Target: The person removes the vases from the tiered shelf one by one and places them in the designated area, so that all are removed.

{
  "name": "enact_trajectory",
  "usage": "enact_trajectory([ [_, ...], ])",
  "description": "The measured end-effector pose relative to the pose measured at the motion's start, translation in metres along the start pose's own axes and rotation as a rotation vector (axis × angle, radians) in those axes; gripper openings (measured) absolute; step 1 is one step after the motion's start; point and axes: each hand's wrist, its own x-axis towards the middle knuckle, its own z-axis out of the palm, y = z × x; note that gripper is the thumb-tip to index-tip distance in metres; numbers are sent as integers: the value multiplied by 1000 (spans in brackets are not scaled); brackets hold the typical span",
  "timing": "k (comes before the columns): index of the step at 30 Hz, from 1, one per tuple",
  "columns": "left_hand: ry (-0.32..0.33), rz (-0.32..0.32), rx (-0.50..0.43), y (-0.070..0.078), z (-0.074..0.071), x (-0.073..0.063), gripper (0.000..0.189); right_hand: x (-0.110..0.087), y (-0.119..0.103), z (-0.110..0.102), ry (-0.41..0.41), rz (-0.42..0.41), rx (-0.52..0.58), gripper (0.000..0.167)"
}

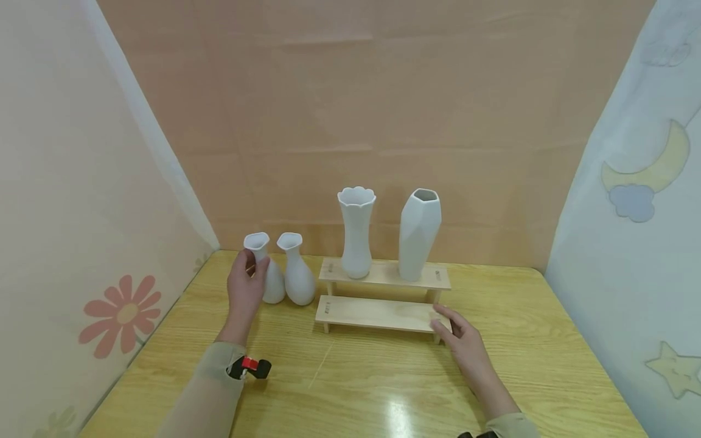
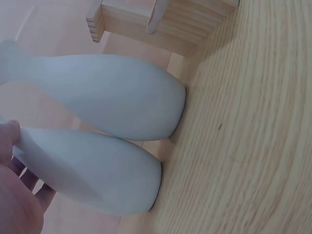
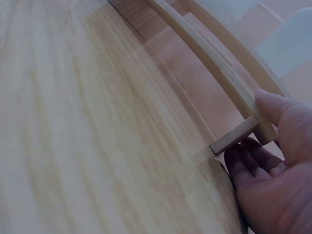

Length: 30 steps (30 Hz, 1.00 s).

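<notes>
Two small white vases with narrow necks stand side by side on the table's left. My left hand [image 1: 247, 285] grips the neck of the left vase [image 1: 274, 285]; the left wrist view shows its thumb along the neck and its base at the tabletop. Close beside it is the other small vase [image 2: 117, 92]. My right hand [image 1: 464, 342] holds the right end of the two-tier wooden stand [image 1: 378, 313]. In the right wrist view the thumb lies on the lower shelf [image 3: 209, 53], with the fingers beneath near the stand's leg [image 3: 235, 135].
On the stand's upper tier are a tall white vase with a scalloped rim [image 1: 357, 234] and a faceted white vase [image 1: 419, 236]. Everything rests on a wood-grain table [image 1: 350, 383]. A peach backdrop [image 1: 350, 109] rises behind it, with patterned panels at both sides.
</notes>
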Motion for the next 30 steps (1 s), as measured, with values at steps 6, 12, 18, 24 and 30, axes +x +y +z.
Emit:
enact_trajectory([
  [6,-15,2,14,-1,-1,2,36,1,2,-1,4,11,2,69],
  [12,-18,-8,24,-3,-1,5,38,1,2,-1,-3,3,3,68],
  [18,-20,4,12,-5,-1,6,41,1,1,-1,-2,-2,8,68],
  [24,-17,4,17,-5,-1,4,42,1,2,-1,-1,-12,-2,67],
  [30,-13,-1,7,-4,-1,2,43,0,1,-1,-3,-15,-3,67],
])
